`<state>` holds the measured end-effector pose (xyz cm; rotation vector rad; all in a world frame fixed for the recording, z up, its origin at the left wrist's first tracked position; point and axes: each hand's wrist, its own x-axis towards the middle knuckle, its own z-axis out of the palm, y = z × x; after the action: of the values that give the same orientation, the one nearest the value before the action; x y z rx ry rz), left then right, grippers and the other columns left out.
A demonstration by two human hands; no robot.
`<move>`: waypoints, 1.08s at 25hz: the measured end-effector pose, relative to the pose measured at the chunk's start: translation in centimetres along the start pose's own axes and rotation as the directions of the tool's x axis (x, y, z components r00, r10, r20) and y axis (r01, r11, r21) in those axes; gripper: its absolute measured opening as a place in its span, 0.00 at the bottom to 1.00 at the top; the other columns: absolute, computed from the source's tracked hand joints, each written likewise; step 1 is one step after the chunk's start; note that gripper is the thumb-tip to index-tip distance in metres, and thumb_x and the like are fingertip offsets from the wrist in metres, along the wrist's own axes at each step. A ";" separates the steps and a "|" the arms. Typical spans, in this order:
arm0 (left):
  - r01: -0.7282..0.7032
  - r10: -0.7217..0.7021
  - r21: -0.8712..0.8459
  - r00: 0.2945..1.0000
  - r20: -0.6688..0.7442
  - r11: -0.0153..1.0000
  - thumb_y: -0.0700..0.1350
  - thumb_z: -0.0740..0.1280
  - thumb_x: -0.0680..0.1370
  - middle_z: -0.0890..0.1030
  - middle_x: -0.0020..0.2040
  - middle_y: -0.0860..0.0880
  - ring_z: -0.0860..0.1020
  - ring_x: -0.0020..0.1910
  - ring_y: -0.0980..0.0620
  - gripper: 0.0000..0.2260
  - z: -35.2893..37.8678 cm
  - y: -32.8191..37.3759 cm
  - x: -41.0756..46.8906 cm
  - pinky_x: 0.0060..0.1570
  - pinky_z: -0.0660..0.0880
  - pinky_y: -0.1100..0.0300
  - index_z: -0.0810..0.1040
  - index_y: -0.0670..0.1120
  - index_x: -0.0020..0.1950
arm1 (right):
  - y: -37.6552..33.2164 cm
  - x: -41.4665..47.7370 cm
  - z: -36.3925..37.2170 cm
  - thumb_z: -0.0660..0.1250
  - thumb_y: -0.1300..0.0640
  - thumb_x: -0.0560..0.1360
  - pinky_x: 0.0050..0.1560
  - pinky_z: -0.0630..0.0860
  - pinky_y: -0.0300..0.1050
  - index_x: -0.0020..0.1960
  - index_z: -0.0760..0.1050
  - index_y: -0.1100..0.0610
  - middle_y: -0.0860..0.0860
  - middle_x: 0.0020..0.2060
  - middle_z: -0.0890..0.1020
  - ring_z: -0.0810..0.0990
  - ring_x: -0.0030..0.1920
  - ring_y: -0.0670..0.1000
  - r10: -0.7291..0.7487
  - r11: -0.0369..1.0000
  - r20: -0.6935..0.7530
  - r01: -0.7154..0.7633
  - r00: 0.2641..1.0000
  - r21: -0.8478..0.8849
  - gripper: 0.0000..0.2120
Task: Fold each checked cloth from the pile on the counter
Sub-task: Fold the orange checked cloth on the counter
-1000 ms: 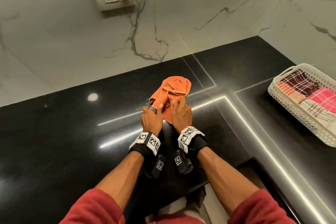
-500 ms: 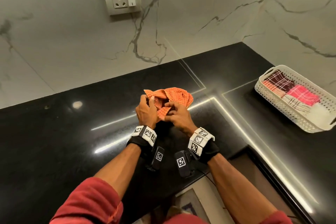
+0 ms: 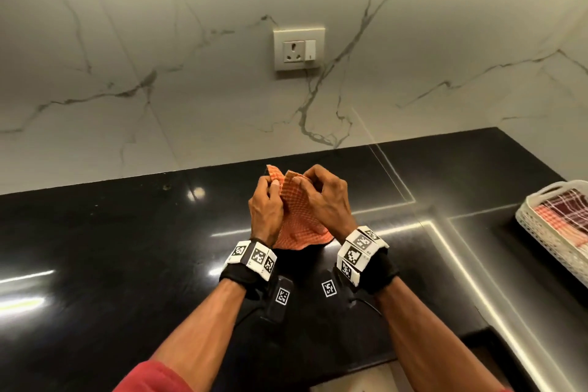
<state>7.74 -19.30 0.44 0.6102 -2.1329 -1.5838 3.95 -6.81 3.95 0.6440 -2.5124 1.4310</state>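
1. Cloth in orange check sits at the middle of the head view: the orange checked cloth (image 3: 299,216) is held up between the two hands, above the glossy black surface (image 3: 127,248). Its lower part hangs crumpled down between the wrists.
2. The left hand (image 3: 265,210), just left of centre, has curled fingers. Its thumb and fingers pinch one upper corner of the cloth.
3. The right hand (image 3: 324,197), just right of centre, is curled too and pinches the neighbouring upper edge. The two hands are close together, with only folds of the cloth between them.
4. Each wrist wears a black strap with white blocks printed with square black-and-white markers: the left wrist band (image 3: 253,256) and the right wrist band (image 3: 361,248), both below the cloth in the frame.
5. At the right edge of the frame a white lattice basket (image 3: 541,232) stands on the surface, well apart from the hands and cut off by the frame edge. In it lie folded checked cloths (image 3: 563,205), one dark maroon and one orange-pink.
6. The upper half of the frame is a white marble wall (image 3: 159,57) with grey veins. A white socket plate (image 3: 299,49) with a switch sits on it, above the hands.
7. At the bottom left of the frame a red sleeve (image 3: 152,375) covers the left upper arm.
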 end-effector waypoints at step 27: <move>-0.103 0.106 -0.026 0.985 0.137 0.994 0.50 0.61 0.82 0.80 0.46 0.57 0.79 0.43 0.64 0.05 -8.3 -0.1 3.1 0.37 0.73 0.76 0.76 0.55 0.54 | -4.2 3.1 7.1 0.71 0.52 0.76 0.47 0.79 0.37 0.53 0.81 0.56 0.50 0.43 0.84 0.84 0.44 0.45 0.174 0.936 0.132 -0.205 0.976 0.286 0.10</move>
<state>9.97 -27.58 2.76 0.3854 -2.2077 -1.6291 3.54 -15.61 4.63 0.5461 -2.5161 1.9203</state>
